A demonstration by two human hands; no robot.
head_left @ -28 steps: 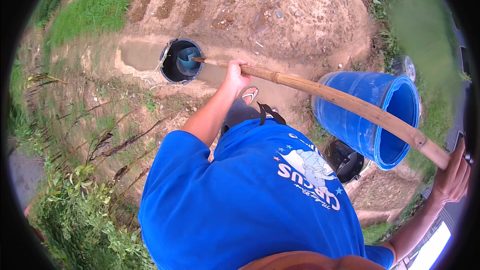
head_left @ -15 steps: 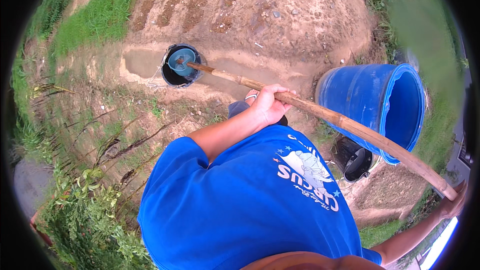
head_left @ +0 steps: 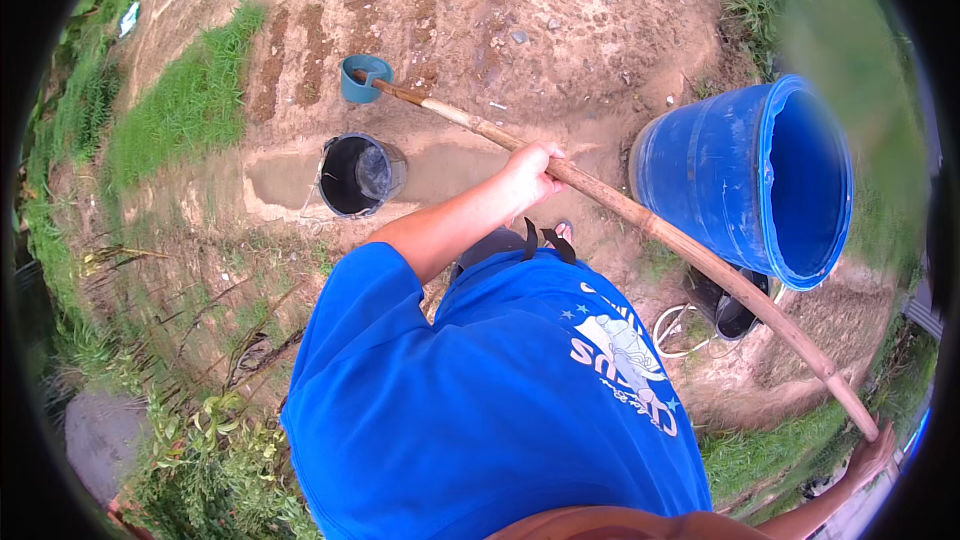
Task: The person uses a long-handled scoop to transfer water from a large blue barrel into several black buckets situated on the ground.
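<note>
A long bamboo pole runs slantwise across my front, with a small teal bucket fixed to its far end as a dipper. My left hand is wrapped round the pole in front of my body. Out at the far right, my right hand grips the pole's near end. The dipper is over the bare soil, beyond a black bucket and apart from it. What the dipper holds cannot be made out clearly.
A big blue barrel leans to the right, its mouth facing right. Below it, partly behind the pole, is another black bucket beside a white hoop-like coil. Dark planted rows and grass lie ahead; stalks and leafy plants grow at left.
The teal dipper has come out of the black bucket and moved away, past it. Both hands have kept hold of the pole, and the left hand has shifted slightly forward.
</note>
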